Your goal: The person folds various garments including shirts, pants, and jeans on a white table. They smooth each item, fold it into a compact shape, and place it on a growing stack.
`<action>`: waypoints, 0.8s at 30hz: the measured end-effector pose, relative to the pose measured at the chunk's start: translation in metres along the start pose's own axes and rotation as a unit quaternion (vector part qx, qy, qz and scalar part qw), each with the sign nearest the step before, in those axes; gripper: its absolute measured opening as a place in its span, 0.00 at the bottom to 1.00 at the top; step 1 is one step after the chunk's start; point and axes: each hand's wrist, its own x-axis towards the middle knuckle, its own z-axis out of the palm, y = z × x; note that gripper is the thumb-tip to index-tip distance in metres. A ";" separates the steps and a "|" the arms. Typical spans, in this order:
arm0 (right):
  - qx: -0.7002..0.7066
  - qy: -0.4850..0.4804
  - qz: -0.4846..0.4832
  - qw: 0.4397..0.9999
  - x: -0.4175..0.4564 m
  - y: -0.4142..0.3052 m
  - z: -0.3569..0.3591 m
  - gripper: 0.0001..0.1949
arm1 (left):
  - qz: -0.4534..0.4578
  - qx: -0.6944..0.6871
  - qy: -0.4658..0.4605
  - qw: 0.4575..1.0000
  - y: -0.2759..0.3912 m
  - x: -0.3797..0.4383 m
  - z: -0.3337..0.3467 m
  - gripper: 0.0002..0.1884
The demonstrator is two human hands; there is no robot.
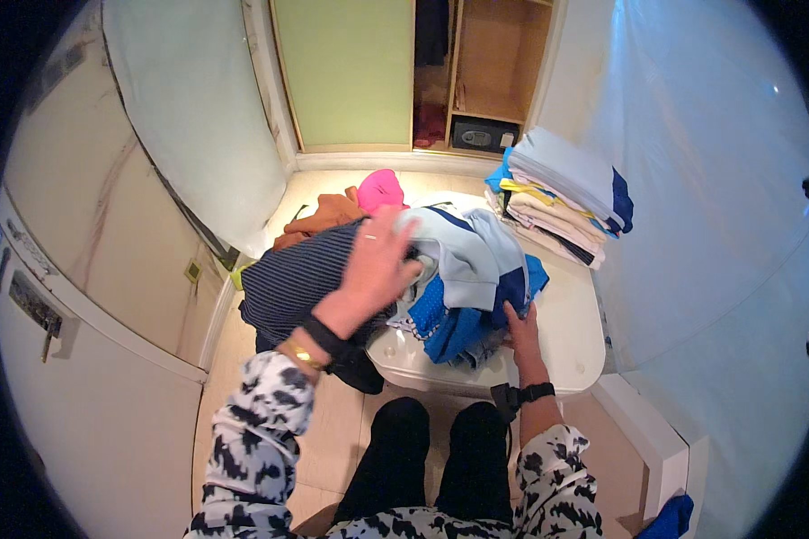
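On a white table (561, 354) lies a loose heap of clothes. A pale blue garment with navy panels (468, 249) is on top, crumpled, with one sleeve bent forward. My right hand (523, 329) grips its navy edge at the near right. Blurred by motion, my left hand (381, 263) is over the left side of the heap, fingers apart and nothing seen in them. Under it is a dark striped garment (296, 276). Bright blue cloth (455, 330) shows below the pale garment. A rust-brown garment (327, 214) and a pink piece (381, 188) lie behind.
A stack of folded clothes (559, 202) stands at the table's far right. Behind is a wardrobe with a green sliding door (347, 74) and a black safe (483, 135). A white door with a handle (47, 323) is at left. Translucent sheeting (701, 202) hangs at right.
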 end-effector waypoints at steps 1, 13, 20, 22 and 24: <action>-0.027 0.025 -0.021 0.999 0.008 0.009 0.002 0.47 | 0.002 0.013 -0.044 0.999 0.018 0.007 0.011 0.43; 0.448 -0.129 0.102 0.879 -0.019 -0.009 0.021 0.18 | -0.126 -0.320 -0.099 0.934 0.060 -0.004 0.113 0.24; 0.340 -0.084 -0.145 0.925 -0.085 -0.176 0.053 0.25 | -0.032 -0.362 0.180 0.914 0.049 0.009 -0.001 0.24; 0.248 -0.107 -0.223 0.937 -0.088 -0.214 0.065 0.30 | -0.073 -0.381 0.193 0.901 0.039 0.005 -0.042 0.23; 0.087 -0.088 -0.371 0.920 -0.088 -0.234 0.099 0.34 | -0.177 -0.425 0.134 0.877 0.012 -0.015 -0.081 0.20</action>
